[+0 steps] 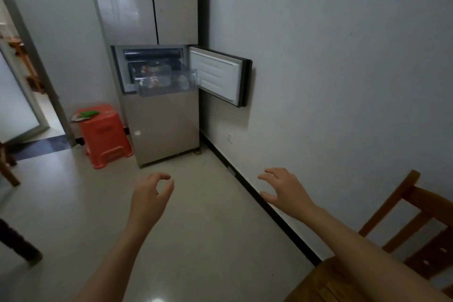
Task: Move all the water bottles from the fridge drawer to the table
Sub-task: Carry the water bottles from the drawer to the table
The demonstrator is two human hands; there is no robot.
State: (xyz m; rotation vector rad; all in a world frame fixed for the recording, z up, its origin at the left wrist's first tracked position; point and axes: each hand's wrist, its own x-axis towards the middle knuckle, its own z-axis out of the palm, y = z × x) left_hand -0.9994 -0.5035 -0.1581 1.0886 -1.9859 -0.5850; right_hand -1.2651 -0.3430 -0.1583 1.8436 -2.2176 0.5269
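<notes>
Water bottles [157,81] not in either hand. Left hand [152,191]: fingers loosely curled, thumb and forefinger nearly meeting, holding nothing. Right hand [282,189]: fingers spread and relaxed, holding nothing. Both hang over bare floor, well apart from the fridge [159,127].

The bottles lie in the clear drawer [166,89], which is pulled out of the fridge's middle compartment. The small door [218,76] is swung open to the right against the wall. Through the drawer front I see blurred clear shapes with red labels, some toward its right end; the count cannot be told. A second bin behind and above also shows red-labelled items.

Handling guess: filled plastic bottles, moderately heavy, stiff enough to squeeze lightly, possibly cold and wet, so slippery. Take each round the mid-body or just below the cap, lifting up over the drawer's front wall.

Wooden surface [326,282] at the bottom right, beside a chair [414,223], is likely the table. An orange stool [105,135] stands left of the fridge.
</notes>
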